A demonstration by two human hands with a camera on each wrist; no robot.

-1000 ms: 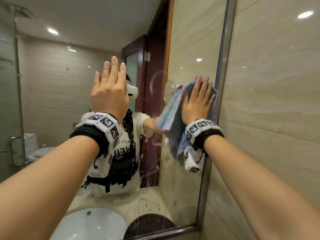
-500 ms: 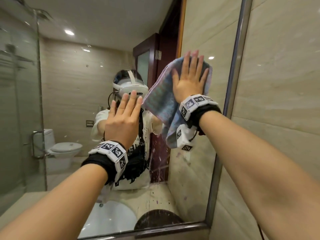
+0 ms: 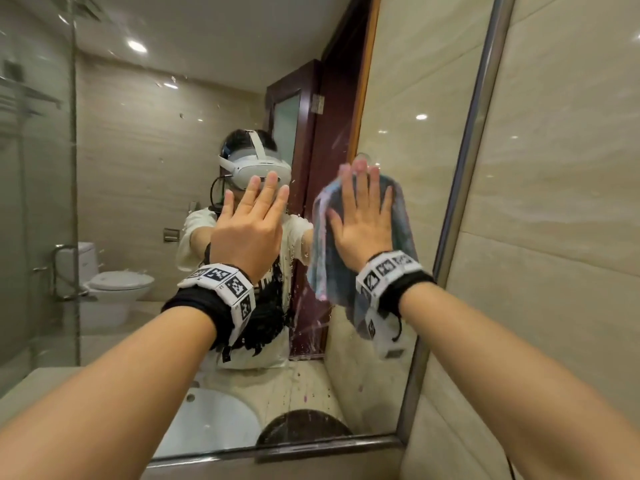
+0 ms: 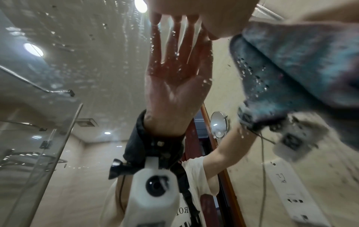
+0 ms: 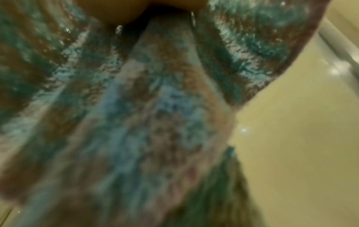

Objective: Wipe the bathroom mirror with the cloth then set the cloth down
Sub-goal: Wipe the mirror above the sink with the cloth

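The wall mirror (image 3: 145, 161) fills the head view, wet with droplets and streaks. My right hand (image 3: 363, 216) lies flat with straight spread fingers, pressing a blue and grey cloth (image 3: 403, 220) against the glass near the mirror's right side. The cloth (image 5: 155, 115) fills the right wrist view, blurred. My left hand (image 3: 251, 220) is flat with straight fingers on the bare glass left of the cloth. In the left wrist view the left hand's fingertips (image 4: 155, 19) meet their reflection, with the cloth (image 4: 291, 64) at the right.
A metal frame (image 3: 464, 188) bounds the mirror on the right, with a beige tiled wall (image 3: 554, 237) beyond. A white sink (image 3: 207, 424) and a dark round object (image 3: 304, 427) show at the mirror's bottom. The reflection shows a toilet, a glass shower screen and a dark door.
My right hand slid the cloth down the glass from its higher spot of half a second ago. My left hand stays flat on the mirror, lower than one second ago.
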